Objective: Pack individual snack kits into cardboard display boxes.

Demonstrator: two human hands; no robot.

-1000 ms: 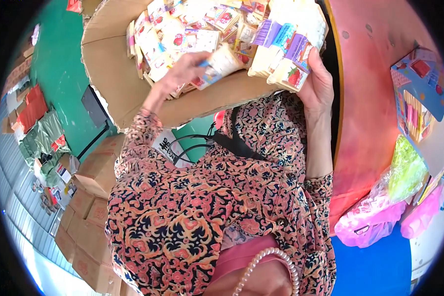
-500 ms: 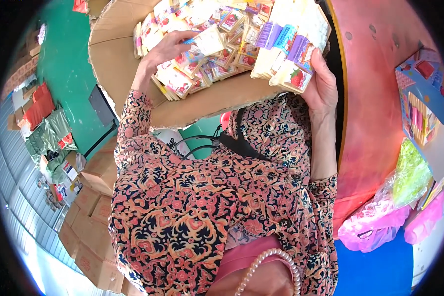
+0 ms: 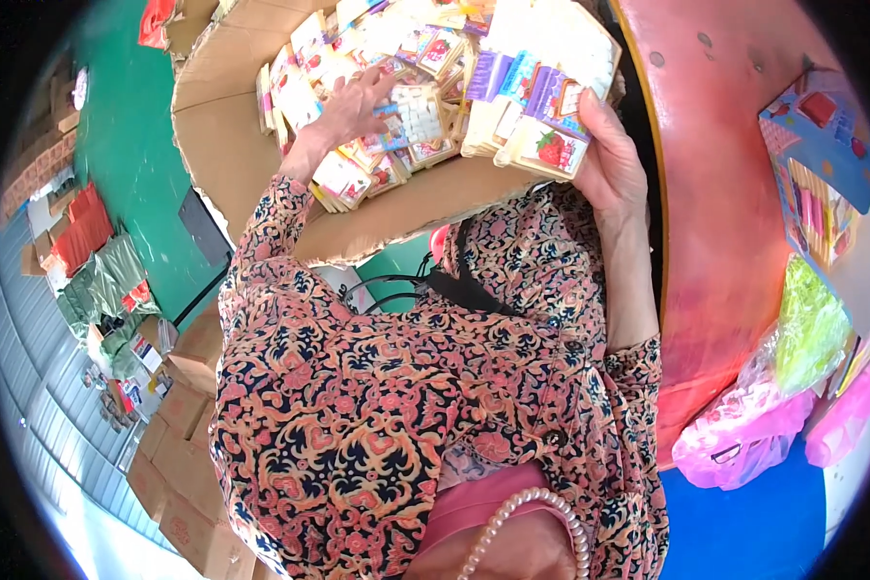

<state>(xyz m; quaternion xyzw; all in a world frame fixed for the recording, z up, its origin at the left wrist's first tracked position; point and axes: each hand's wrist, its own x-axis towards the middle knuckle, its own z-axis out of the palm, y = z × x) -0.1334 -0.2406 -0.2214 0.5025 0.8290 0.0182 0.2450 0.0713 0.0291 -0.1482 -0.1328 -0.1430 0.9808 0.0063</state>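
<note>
My right hand grips a fanned stack of small flat packets at its right edge, thumb on top. Strawberry prints and purple and blue bands show on them; the upper part is washed out by glare. My left hand lies over a heap of similar packets, its fingers spread. Beside its thumb rests a packet with white pieces and a blue band. The heap sits in a large cardboard box, whose near wall stands in front of my body.
A red, scuffed surface rises right of the box. Beyond it are a blue display carton with packets inside and pink plastic bags. Stacked brown cartons stand at the left, by the green floor.
My left hand has opened and let a packet down onto the heap. The stack in my right hand has shifted slightly left in the picture.
</note>
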